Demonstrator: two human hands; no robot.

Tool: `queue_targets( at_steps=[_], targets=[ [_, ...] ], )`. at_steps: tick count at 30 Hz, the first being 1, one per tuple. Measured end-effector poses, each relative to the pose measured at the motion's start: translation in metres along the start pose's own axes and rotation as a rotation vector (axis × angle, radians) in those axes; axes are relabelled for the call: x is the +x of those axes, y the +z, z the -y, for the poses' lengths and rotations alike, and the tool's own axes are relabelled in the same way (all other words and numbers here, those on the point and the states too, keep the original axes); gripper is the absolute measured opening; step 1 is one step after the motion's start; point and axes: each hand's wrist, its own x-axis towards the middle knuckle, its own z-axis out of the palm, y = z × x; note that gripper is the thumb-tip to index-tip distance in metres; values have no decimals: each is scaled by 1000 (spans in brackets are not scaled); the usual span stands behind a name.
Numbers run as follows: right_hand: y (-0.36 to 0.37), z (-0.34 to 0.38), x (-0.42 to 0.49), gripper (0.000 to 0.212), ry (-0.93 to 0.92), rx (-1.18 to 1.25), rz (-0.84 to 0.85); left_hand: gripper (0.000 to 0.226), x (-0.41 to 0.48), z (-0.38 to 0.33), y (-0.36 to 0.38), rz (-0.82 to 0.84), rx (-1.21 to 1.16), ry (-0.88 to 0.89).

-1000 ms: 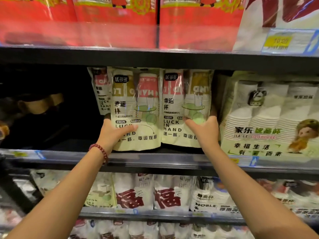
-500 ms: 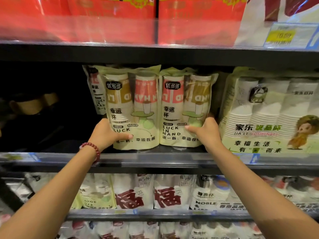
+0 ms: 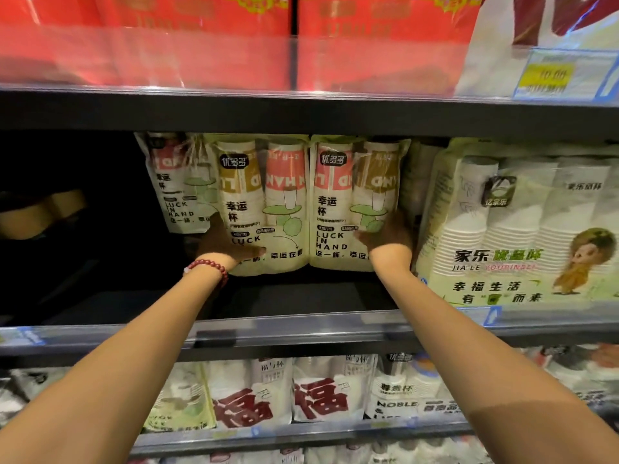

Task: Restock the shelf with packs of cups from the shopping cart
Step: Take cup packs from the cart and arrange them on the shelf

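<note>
Two cream "Luck in Hand" packs of cups stand side by side deep on the middle shelf [image 3: 301, 326]. My left hand [image 3: 224, 244] grips the lower left edge of the left pack [image 3: 264, 209], thumb across its front; a red bead bracelet sits on that wrist. My right hand [image 3: 385, 237] holds the lower right corner of the right pack [image 3: 345, 202]. A third pack of the same kind [image 3: 174, 185] stands behind and to the left. The shopping cart is out of view.
A large white "Jia Le" cup pack [image 3: 509, 236] stands close against my right hand. The shelf's left part is dark, with brown cups [image 3: 40, 209] far back. Red packs [image 3: 201, 38] fill the shelf above, more cup packs [image 3: 301, 396] the shelf below.
Both hands have pushed the two packs further back onto the shelf, away from the front edge. The grips look the same.
</note>
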Motion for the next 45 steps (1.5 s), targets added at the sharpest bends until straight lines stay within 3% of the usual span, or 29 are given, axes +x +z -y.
queue_targets(
  at_steps=[2, 5, 8, 11, 12, 24, 31, 33, 35, 37, 39, 41, 45],
  targets=[
    [2, -2, 0, 73, -2, 1, -35, 57, -1, -1, 4, 48, 45, -80],
    [6, -5, -3, 67, -29, -28, -93, 81, 8, 3, 8, 20, 11, 8],
    [7, -6, -5, 69, -45, -95, -130, 52, 3, -2, 6, 3, 58, -29],
    [6, -8, -4, 78, -48, -196, -110, 86, 6, -4, 2, -31, 105, 118],
    [6, -10, -4, 79, -56, -228, -93, 89, 5, -5, 1, -24, 119, 131],
    [4, -8, 6, 81, -59, -466, -46, 78, -2, -12, 11, -84, 132, 112],
    [-4, -3, -6, 72, -9, -248, 12, 93, -4, -20, -6, 18, 188, 2],
    [-13, 0, -19, 54, -22, -206, 35, 90, -14, -27, -16, 11, 222, -6],
    [-29, 6, -39, 33, -103, -240, 70, 70, -35, -33, -26, -13, 318, 55],
    [-48, 8, -63, 34, -248, -308, 79, 54, -68, -38, -31, -58, 432, 171],
    [-66, 0, -92, 44, -392, -377, 85, 58, -104, -41, -30, -76, 509, 359],
    [-82, -16, -129, 50, -471, -432, 63, 64, -140, -43, -24, -7, 523, 518],
    [-105, -69, -207, 42, -484, -581, 40, 60, -204, -23, 12, 246, 585, 786]
  ],
)
